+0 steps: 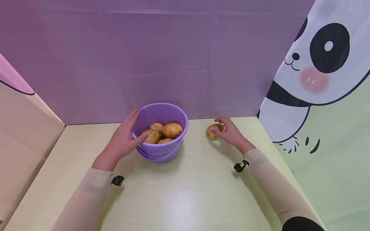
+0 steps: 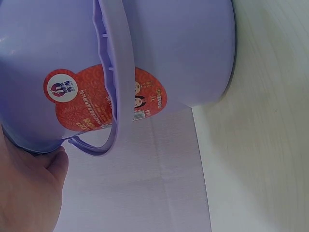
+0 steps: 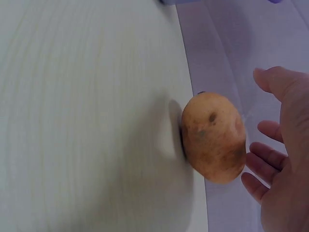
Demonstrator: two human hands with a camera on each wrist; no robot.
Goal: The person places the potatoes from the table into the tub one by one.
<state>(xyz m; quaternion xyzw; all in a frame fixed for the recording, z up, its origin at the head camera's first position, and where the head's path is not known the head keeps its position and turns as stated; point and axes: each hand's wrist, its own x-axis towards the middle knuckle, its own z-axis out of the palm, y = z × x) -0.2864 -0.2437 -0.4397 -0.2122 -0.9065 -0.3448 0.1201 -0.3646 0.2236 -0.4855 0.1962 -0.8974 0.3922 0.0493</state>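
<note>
A purple bucket (image 1: 162,150) stands on the table with several potatoes (image 1: 172,130) inside. At its left side, my left hand (image 1: 122,141) holds the rim, thumb lying over the front edge. The left wrist view shows the bucket's wall (image 2: 193,43), its lowered handle (image 2: 126,96) and a red label (image 2: 79,104). To the right, one potato (image 3: 215,137) lies on the table near the back edge. My right hand (image 3: 289,154) is right beside and over it, fingers and thumb spread apart, not closed around it.
The light wood table (image 1: 179,192) meets a purple cloth backdrop (image 1: 173,57) behind the bucket. On the right side hangs a cloth printed with a panda (image 1: 312,64). A beige panel (image 1: 23,141) borders the left side.
</note>
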